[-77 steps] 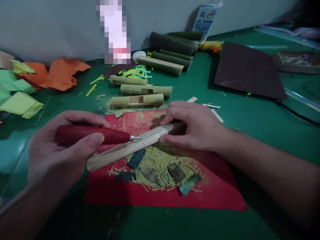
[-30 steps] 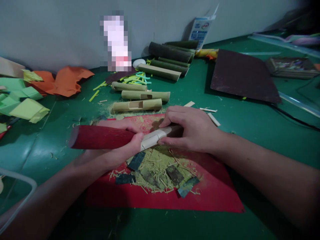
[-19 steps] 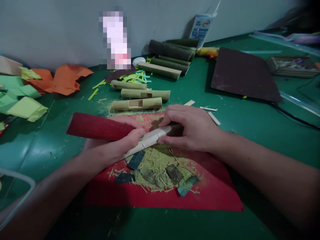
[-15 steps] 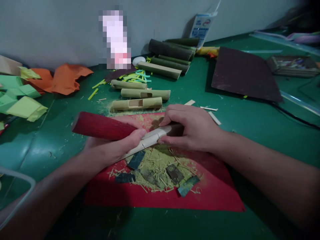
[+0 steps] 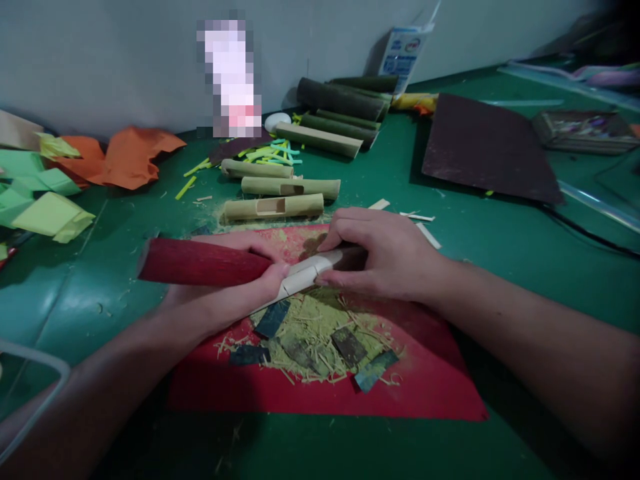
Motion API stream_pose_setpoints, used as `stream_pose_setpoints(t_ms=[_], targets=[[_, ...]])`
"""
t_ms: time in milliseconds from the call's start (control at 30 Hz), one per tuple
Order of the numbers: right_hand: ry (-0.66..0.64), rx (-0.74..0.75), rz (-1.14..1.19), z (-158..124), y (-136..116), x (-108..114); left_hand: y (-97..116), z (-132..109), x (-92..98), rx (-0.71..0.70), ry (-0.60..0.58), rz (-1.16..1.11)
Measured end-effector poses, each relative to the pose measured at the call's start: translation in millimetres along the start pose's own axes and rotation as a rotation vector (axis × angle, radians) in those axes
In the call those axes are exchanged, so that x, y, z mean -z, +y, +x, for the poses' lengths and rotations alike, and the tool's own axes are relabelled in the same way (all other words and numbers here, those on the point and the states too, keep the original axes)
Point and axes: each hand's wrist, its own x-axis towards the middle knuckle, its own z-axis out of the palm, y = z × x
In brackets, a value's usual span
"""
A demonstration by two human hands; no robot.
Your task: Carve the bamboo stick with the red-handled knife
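My left hand [image 5: 250, 291] is closed around a red wooden-handled tool [image 5: 195, 262], whose thick end points up to the left. The tool's working end is hidden. My left thumb lies at the pale piece of bamboo [image 5: 301, 276], which has dark cut lines across its top. With fingertips on both sides, my right hand [image 5: 395, 253] grips the bamboo toward its right end. The bamboo slants over a red mat [image 5: 430, 380] strewn with sawdust [image 5: 320, 320], fibres and dark green bamboo chips [image 5: 376, 371].
Several notched bamboo pieces [image 5: 295, 207] lie just beyond the mat. Behind them are dark green bamboo lengths [image 5: 345, 100] and a carton [image 5: 403, 57]. A dark board [image 5: 490, 150] lies at right. Orange paper [image 5: 133, 157] and green paper [image 5: 50, 213] are at left.
The thick end of the red handle has swung slightly down and left, turning with my left hand. My right hand and the bamboo stay almost in place.
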Motion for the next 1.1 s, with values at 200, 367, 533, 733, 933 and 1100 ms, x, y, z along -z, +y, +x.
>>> stream_pose_setpoints(t_ms=[200, 367, 533, 733, 933, 1100], targets=[[-0.004, -0.005, 0.007, 1, 1, 0, 9, -1, 0.5, 0.015, -0.043, 0.024], [-0.002, 0.009, 0.009, 0, 2, 0, 18, -3, -1.6, 0.032, 0.054, 0.015], [0.000, 0.003, 0.022, 0, 1, 0, 10, -3, -0.3, -0.007, 0.025, 0.035], [0.013, 0.022, 0.022, 0, 2, -1, 1, -8, -2.6, 0.141, 0.039, -0.126], [0.007, 0.017, 0.022, 0, 2, -2, -5, -9, -2.9, 0.179, -0.041, -0.200], [0.004, 0.018, 0.021, 0, 2, -1, -6, -6, -2.4, 0.091, -0.056, -0.155]])
